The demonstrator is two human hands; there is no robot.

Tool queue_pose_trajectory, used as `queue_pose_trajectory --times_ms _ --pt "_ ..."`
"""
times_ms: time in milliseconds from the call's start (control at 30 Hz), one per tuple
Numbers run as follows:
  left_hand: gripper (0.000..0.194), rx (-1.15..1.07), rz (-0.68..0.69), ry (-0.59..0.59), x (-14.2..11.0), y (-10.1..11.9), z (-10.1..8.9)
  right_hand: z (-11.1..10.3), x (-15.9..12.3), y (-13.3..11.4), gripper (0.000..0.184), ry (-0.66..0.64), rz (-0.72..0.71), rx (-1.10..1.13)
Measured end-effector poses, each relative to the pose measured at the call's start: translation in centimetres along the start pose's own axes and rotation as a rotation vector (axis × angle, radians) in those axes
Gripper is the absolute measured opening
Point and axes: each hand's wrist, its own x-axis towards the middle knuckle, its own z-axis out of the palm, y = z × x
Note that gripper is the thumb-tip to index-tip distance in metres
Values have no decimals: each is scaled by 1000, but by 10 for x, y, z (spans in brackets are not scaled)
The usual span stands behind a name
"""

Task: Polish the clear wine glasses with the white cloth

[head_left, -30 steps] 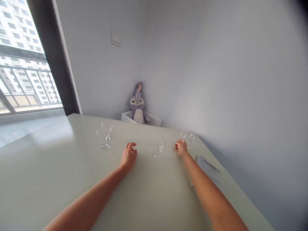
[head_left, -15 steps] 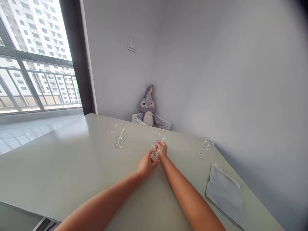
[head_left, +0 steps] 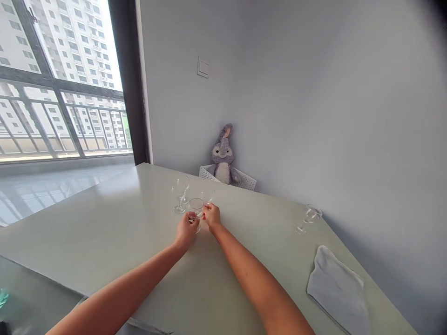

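Observation:
Two clear stemmed glasses are between my hands, one behind the other. My left hand [head_left: 187, 228] is closed on the stem of the nearer stemmed glass [head_left: 196, 204], which is upright with its foot at or close to the tabletop. My right hand [head_left: 212, 216] has its fingers pinched low at the farther stemmed glass [head_left: 207, 192]; the fingers hide that glass's stem and also come close to the nearer glass. Just to the left, two more stemmed glasses [head_left: 180, 190] stand close together, overlapping in view.
Another stemmed glass [head_left: 310, 215] stands near the right edge of the pale table [head_left: 115, 242]. A folded light cloth [head_left: 337, 288] lies in front of it. Beyond the far edge, a plush rabbit [head_left: 223, 163] sits in a white basket [head_left: 247, 181] by the wall.
Both hands and the two glasses have moved left, closer to the standing pair. The view has turned slightly left.

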Motion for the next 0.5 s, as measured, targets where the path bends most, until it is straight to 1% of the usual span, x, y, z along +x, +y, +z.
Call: queue_pose_trajectory --times_ms 100,167,333,500 --pt "20 -10 -26 111 11 -4 -24 18 -1 -4 18 -11 17 -8" --pt "21 -24 -33 163 17 -6 -33 28 2 -6 11 -10 25 -21" --pt "26 -59 -30 235 27 -13 -39 45 10 -15 8 -1 16 -25" --pt "29 -84 -20 247 31 -18 -40 52 12 -20 6 -46 1 0"
